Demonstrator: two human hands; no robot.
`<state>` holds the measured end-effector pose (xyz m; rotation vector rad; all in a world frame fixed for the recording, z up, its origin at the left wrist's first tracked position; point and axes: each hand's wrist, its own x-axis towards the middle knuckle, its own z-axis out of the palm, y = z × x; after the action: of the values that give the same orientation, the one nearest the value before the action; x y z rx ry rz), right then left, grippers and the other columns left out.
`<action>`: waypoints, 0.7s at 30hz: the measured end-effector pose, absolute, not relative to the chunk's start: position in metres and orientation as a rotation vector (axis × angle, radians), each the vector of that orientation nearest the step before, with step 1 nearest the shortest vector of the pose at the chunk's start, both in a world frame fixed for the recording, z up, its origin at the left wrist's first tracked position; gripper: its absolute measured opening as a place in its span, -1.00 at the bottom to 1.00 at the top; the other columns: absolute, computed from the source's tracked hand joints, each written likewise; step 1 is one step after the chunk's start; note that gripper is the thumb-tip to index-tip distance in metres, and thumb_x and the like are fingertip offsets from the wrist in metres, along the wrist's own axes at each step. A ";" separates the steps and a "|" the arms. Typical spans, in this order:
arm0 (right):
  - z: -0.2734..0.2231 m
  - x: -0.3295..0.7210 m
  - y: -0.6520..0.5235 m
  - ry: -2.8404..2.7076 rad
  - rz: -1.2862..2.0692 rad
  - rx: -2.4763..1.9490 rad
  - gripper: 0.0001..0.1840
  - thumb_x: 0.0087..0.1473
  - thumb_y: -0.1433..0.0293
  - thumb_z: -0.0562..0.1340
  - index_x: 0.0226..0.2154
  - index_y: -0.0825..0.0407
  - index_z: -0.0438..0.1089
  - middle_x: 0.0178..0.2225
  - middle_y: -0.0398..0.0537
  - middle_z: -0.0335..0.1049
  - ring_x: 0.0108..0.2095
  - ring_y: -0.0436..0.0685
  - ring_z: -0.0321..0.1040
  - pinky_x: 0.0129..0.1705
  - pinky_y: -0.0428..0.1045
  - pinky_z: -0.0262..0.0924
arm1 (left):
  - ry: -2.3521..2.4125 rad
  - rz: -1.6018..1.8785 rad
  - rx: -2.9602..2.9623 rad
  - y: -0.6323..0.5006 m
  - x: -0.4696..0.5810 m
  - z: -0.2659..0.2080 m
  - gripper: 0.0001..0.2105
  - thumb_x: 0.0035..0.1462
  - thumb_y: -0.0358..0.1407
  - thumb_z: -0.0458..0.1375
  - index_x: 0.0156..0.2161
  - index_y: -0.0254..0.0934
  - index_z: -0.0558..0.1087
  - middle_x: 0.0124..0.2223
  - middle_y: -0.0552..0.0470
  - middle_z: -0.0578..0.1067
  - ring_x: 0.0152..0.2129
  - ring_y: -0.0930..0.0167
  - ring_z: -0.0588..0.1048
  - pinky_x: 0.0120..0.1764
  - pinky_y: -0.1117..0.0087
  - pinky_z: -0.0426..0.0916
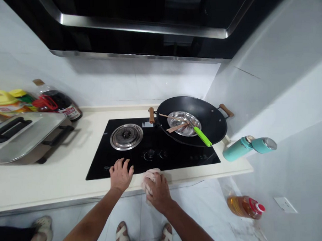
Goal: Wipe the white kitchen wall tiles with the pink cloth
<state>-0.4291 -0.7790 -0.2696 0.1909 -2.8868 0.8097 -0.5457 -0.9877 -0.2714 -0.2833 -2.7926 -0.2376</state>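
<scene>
My right hand grips a whitish cloth at the front edge of the counter, just below the stove's lower border. Fingers spread, my left hand rests on the front edge of the black glass stove and holds nothing. Above it lies the round left burner. Two control knobs sit between the burner and the cloth. A black wok with wooden handles covers the right side of the stove. Inside it are a metal bowl, wooden chopsticks and a green-handled utensil.
An electric pan with a glass lid stands at left, before several bottles. A turquoise flask is right of the wok. An oil jug stands low at right. The range hood overhangs the stove. Another person's foot shows lower left.
</scene>
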 end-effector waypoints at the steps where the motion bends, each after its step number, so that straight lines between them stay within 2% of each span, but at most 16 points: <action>1: -0.272 -0.428 -0.776 -2.869 0.830 0.235 -0.36 -0.05 0.32 0.40 0.13 -0.27 0.47 0.22 -0.04 0.24 0.00 0.23 0.24 0.10 0.14 0.27 | -2.797 -0.239 -0.278 -0.987 -0.545 -0.271 -0.56 0.37 -0.13 0.02 0.18 -0.33 0.49 0.25 -0.34 0.45 0.23 0.00 0.36 0.17 -0.08 0.22; 3: -0.278 -0.424 -0.757 -2.829 0.862 0.246 -0.39 -0.05 0.37 0.35 0.10 -0.27 0.49 0.19 -0.07 0.26 0.04 0.19 0.26 0.12 0.08 0.28 | -2.807 -0.244 -0.268 -0.987 -0.544 -0.271 -0.57 0.37 -0.13 0.03 0.19 -0.31 0.49 0.26 -0.34 0.45 0.23 0.01 0.36 0.17 -0.07 0.22; 6: -0.286 -0.420 -0.706 -2.751 0.857 0.042 -0.44 0.01 0.37 0.25 0.11 -0.13 0.50 0.15 0.03 0.24 0.09 0.19 0.27 0.14 0.07 0.29 | -2.824 -0.263 -0.259 -0.986 -0.542 -0.271 -0.58 0.37 -0.14 0.05 0.18 -0.30 0.50 0.27 -0.33 0.44 0.25 0.00 0.34 0.18 -0.08 0.22; 8: -0.289 -0.422 -0.667 -2.681 0.808 -0.171 -0.48 0.14 0.28 0.17 0.14 -0.03 0.48 0.16 0.14 0.21 0.13 0.26 0.25 0.17 0.15 0.29 | -2.836 -0.280 -0.258 -0.985 -0.541 -0.270 -0.58 0.37 -0.15 0.05 0.19 -0.30 0.49 0.27 -0.33 0.44 0.26 0.00 0.34 0.18 -0.08 0.22; 10: -0.289 -0.427 -0.634 -2.617 0.736 -0.359 -0.44 0.25 0.13 0.10 0.18 0.02 0.44 0.23 0.23 0.15 0.20 0.37 0.18 0.22 0.29 0.23 | -2.847 -0.297 -0.262 -0.985 -0.540 -0.269 -0.58 0.38 -0.15 0.04 0.20 -0.29 0.49 0.27 -0.33 0.44 0.27 0.00 0.33 0.19 -0.08 0.22; 14: -0.290 -0.438 -0.615 -2.574 0.590 -0.556 -0.32 0.29 -0.07 0.02 0.20 0.00 0.43 0.39 0.25 -0.01 0.32 0.58 -0.04 0.29 0.56 -0.06 | -2.863 -0.335 -0.264 -0.985 -0.538 -0.269 -0.58 0.39 -0.16 0.03 0.21 -0.29 0.48 0.28 -0.34 0.43 0.28 -0.01 0.31 0.19 -0.09 0.23; 17: -0.295 -0.437 -0.645 -2.601 0.522 -0.572 -0.31 0.32 -0.03 0.00 0.21 0.08 0.42 0.42 0.28 -0.05 0.32 0.61 -0.07 0.29 0.55 -0.07 | -2.871 -0.374 -0.266 -0.985 -0.538 -0.271 -0.58 0.39 -0.17 0.03 0.22 -0.30 0.48 0.29 -0.36 0.42 0.29 -0.03 0.30 0.19 -0.11 0.21; 21: -0.298 -0.425 -0.726 -2.722 0.472 -0.385 -0.44 0.28 0.09 0.13 0.20 -0.03 0.45 0.41 0.19 0.02 0.25 0.54 0.03 0.25 0.45 0.02 | -2.863 -0.456 -0.273 -0.986 -0.538 -0.276 -0.57 0.40 -0.16 0.02 0.23 -0.30 0.47 0.31 -0.38 0.40 0.30 -0.05 0.28 0.21 -0.14 0.19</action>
<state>-0.4250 -0.7256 -0.2980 -0.3854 -2.7223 0.4719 -0.5381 -0.9864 -0.2757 -0.2729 -2.8634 -0.4558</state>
